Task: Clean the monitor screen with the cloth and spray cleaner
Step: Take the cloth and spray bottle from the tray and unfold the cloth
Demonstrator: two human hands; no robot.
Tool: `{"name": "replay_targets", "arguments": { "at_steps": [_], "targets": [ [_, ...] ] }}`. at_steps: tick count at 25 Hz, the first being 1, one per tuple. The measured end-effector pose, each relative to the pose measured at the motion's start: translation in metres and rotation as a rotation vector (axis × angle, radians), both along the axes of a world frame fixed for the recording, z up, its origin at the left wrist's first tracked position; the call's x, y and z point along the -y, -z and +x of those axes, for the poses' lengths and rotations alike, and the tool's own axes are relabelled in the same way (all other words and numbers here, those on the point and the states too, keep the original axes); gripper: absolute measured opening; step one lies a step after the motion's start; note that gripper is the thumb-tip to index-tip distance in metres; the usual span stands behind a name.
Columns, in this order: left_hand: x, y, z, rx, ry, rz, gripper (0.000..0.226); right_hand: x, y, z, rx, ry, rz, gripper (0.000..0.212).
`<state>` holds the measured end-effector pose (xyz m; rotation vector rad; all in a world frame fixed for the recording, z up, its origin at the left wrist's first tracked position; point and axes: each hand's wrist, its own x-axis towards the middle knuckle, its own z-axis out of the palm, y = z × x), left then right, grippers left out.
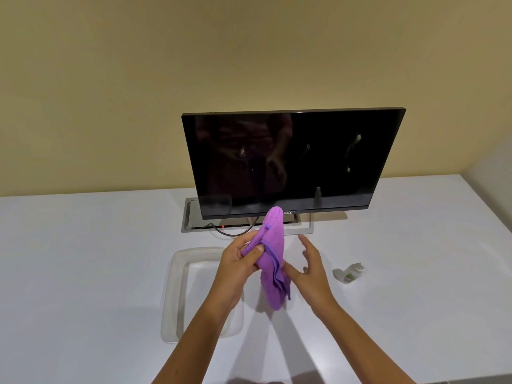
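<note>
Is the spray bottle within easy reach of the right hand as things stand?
Probably yes. The right hand is open, fingers spread, only brushing the cloth that the left hand grips. The bottle lies on its side just to its right, with bare table between.

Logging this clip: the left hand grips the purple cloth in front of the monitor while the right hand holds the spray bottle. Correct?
Not quite. In the head view the right hand is open and empty; the spray bottle lies on the table beside it. The left hand does grip the purple cloth.
</note>
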<state>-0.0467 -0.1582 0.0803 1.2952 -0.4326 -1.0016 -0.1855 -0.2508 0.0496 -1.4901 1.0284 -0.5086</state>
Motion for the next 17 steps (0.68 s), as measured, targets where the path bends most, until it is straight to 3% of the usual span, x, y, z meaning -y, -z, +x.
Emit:
{"name": "replay_targets", "arguments": {
  "at_steps": [3, 7, 10, 13, 17],
  "targets": [
    [0.009, -0.005, -0.012, 0.069, 0.021, 0.051, 0.024, -0.005, -0.021, 0.001, 0.194, -0.076, -0.069, 0.028],
    [0.014, -0.012, -0.018, 0.214, 0.056, 0.049, 0.022, -0.003, -0.037, 0.000, 0.253, -0.066, -0.130, 0.034],
    [0.017, -0.019, -0.017, 0.415, 0.077, 0.043, 0.024, 0.007, -0.039, -0.002, 0.219, 0.113, -0.241, 0.010],
    [0.017, -0.023, -0.008, 0.583, -0.057, 0.097, 0.026, 0.025, -0.043, -0.008, 0.175, 0.179, -0.161, 0.012],
    [0.019, -0.019, 0.007, 0.700, -0.253, 0.263, 0.031, 0.045, -0.057, -0.017, 0.131, 0.020, -0.063, 0.006]
  ]
}}
